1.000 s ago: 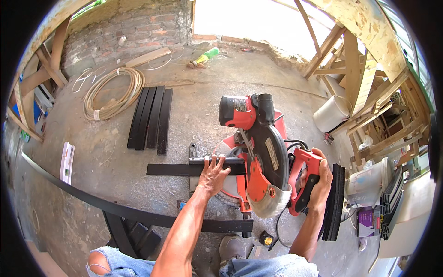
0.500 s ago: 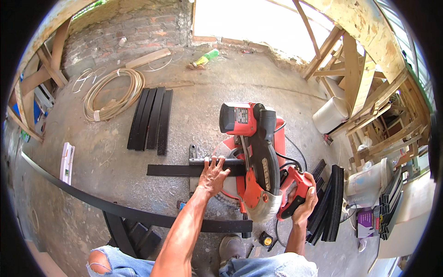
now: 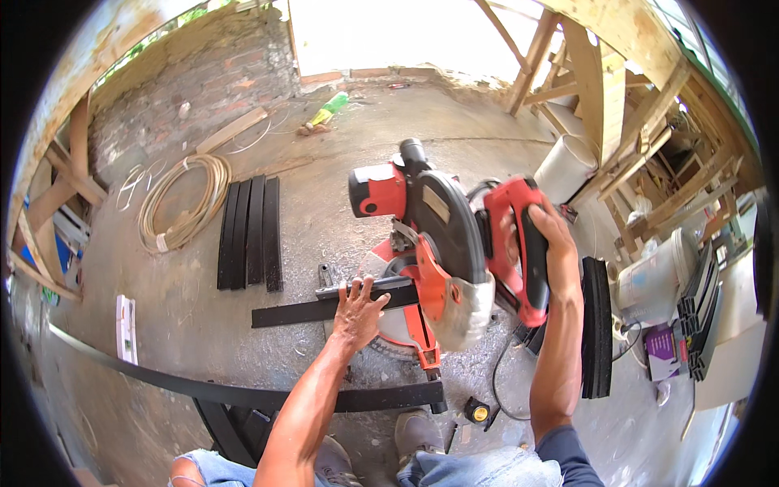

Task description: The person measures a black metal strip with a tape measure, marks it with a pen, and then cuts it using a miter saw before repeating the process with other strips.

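The saw [image 3: 438,243] head has swung back up since a moment ago; the right hand [image 3: 552,243] grips its handle, the left hand [image 3: 357,308] presses flat on the strip [image 3: 300,311] at the saw's base: the cut looks finished

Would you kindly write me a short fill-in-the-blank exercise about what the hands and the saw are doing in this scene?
1. The right hand grips the red ____ of the mitre saw.
2. The left hand presses flat on a long ____ strip lying across the saw's base.
3. To the left on the concrete floor, four dark strips lie beside a coil of pale ____.

Missing words: handle; black; hose
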Available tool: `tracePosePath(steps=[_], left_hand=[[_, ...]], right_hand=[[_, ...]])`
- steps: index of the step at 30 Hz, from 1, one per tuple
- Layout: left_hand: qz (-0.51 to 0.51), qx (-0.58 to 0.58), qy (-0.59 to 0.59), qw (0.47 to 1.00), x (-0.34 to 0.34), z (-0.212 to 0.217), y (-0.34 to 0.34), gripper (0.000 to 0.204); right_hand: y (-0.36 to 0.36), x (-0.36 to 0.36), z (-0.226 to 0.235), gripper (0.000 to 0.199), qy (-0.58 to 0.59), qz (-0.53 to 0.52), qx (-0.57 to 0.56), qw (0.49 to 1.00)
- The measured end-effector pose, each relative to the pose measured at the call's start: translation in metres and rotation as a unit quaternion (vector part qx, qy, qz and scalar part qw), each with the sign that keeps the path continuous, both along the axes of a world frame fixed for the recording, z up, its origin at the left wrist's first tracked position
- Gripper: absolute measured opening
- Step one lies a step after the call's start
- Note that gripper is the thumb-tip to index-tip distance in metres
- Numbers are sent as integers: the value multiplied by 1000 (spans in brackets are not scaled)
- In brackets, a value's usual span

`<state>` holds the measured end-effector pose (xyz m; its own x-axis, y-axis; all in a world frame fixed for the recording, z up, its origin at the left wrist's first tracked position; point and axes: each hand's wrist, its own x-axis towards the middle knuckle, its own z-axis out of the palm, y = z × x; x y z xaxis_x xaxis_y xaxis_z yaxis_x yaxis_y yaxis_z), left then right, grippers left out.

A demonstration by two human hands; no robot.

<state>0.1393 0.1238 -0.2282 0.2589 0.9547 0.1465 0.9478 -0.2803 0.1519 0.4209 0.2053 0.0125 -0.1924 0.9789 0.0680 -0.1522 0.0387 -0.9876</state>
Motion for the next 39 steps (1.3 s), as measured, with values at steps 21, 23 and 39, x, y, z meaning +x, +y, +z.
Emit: tracePosePath(steps=[21, 23, 39], left_hand=[[220, 224, -69, 947, -28, 12, -45, 56], [524, 239, -162, 801, -42, 2, -40, 62], [576, -15, -738, 352, -124, -6, -22, 24]], right_hand=[[52, -7, -45, 35, 182, -205, 156, 949], [31, 31, -79, 35, 142, -227, 165, 949], [-267, 86, -250, 70, -564, -26, -4, 825]])
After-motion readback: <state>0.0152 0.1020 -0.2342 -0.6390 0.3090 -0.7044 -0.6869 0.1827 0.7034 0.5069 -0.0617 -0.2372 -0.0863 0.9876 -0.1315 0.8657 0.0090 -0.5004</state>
